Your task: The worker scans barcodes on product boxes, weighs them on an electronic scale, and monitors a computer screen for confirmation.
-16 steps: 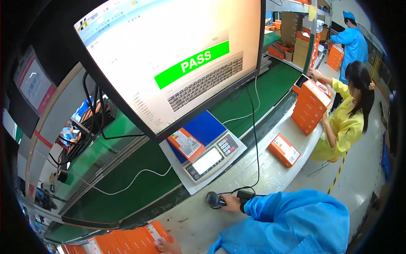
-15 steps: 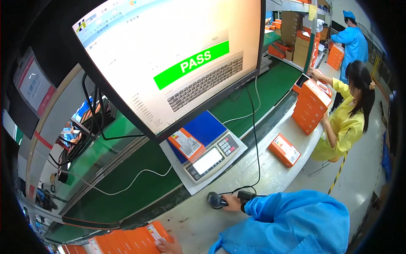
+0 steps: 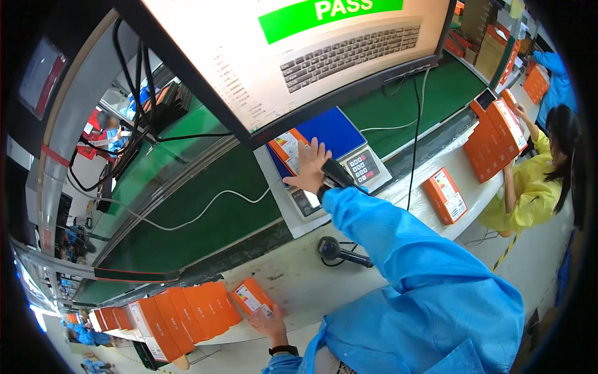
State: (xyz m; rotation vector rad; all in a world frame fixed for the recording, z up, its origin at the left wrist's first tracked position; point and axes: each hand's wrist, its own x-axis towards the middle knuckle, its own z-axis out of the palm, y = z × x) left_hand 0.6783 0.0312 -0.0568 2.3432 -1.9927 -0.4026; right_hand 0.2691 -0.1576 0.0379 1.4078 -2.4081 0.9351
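Observation:
My right hand (image 3: 309, 167) is over the digital scale (image 3: 381, 169), fingers spread, at the orange box (image 3: 286, 148) that lies on the scale's blue plate (image 3: 333, 128). Whether the fingertips touch that box is hard to tell. My left hand (image 3: 269, 323) grips the near end of another orange box (image 3: 250, 295) with a white label, just right of a row of orange boxes (image 3: 187, 311). On the bench below my right forearm lies a black handheld scanner (image 3: 339, 250), with no hand on it.
A monitor (image 3: 349, 62) stands over the far side of the scale. One orange box (image 3: 445, 196) lies to the right on the bench. Beyond it, a person in yellow (image 3: 529, 193) handles a stack of orange boxes (image 3: 492, 146). Cables (image 3: 414, 143) hang near the scale.
My right hand has let go of the scanner and moved up to the box on the scale. My left hand has drawn one box away from the row. The view has shifted.

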